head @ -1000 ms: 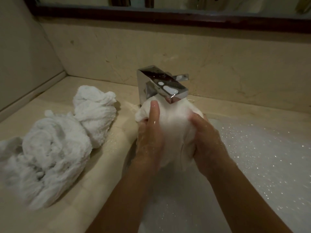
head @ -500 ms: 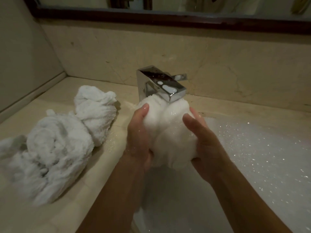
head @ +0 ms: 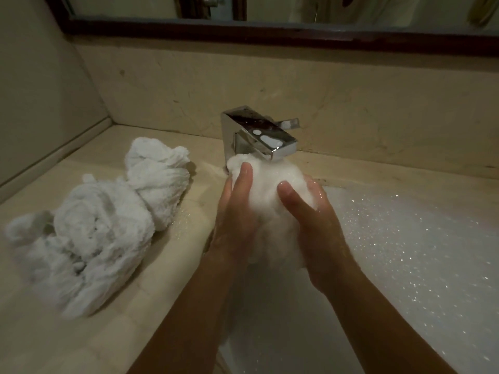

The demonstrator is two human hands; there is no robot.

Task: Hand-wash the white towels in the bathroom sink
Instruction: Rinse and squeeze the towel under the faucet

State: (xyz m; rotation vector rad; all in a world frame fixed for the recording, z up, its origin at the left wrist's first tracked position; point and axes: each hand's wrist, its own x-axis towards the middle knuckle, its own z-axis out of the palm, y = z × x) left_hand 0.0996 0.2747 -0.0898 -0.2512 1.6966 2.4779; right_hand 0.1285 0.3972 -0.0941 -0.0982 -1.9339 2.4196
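A soapy white towel point(head: 270, 206) is bunched into a ball just below the spout of the chrome faucet point(head: 259, 136), above the foam-filled sink point(head: 405, 252). My left hand point(head: 235, 222) grips its left side, thumb up over the top. My right hand point(head: 316, 220) grips its right side, thumb pressed into the cloth. The fingers of both hands are hidden behind the towel. Its lower end hangs between my wrists.
A heap of wrung, twisted white towels point(head: 97, 225) lies on the beige counter point(head: 67, 333) left of the sink. The marble backsplash point(head: 351, 103) and a dark-framed mirror point(head: 270, 31) rise behind the faucet. A side wall closes the left.
The towel has been squeezed into a tighter ball under the spout. My right thumb has come round onto the front of it, and my hands have shifted on the cloth.
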